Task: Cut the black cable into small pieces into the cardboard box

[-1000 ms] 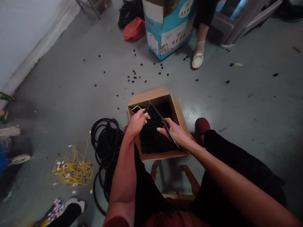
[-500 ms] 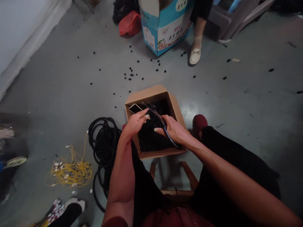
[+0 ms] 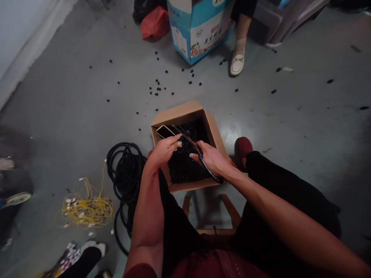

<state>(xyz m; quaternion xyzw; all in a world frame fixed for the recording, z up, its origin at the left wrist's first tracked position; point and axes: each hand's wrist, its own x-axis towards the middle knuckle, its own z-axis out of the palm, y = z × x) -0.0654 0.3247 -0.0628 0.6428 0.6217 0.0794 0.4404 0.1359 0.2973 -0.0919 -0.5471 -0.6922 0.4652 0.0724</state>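
My right hand (image 3: 211, 157) is closed around a pair of scissors (image 3: 200, 155) with dark handles. The blades point up and left, over an open cardboard box (image 3: 215, 129). Beside the blades, my left hand (image 3: 165, 150) has its thumb and fingers pinched together; whatever lies between them is too small or hidden to make out. Many small black pieces (image 3: 185, 170) fill the bottom of the box under both hands. A phone (image 3: 164, 131) with a dark screen rests inside the box at its far left corner, just beyond my left hand.
Left of my leg lies a coil of black tubing (image 3: 125, 172), with tangled yellow wires (image 3: 88, 210) farther left. Black bits are scattered across the floor. Ahead stand a blue carton (image 3: 181, 36), a red bag (image 3: 155, 24) and another person's shoe (image 3: 237, 65).
The scissor handles have come closer together, as my right thumb moved toward the fingers. My left hand keeps its pinch. The whole view has shifted slightly.
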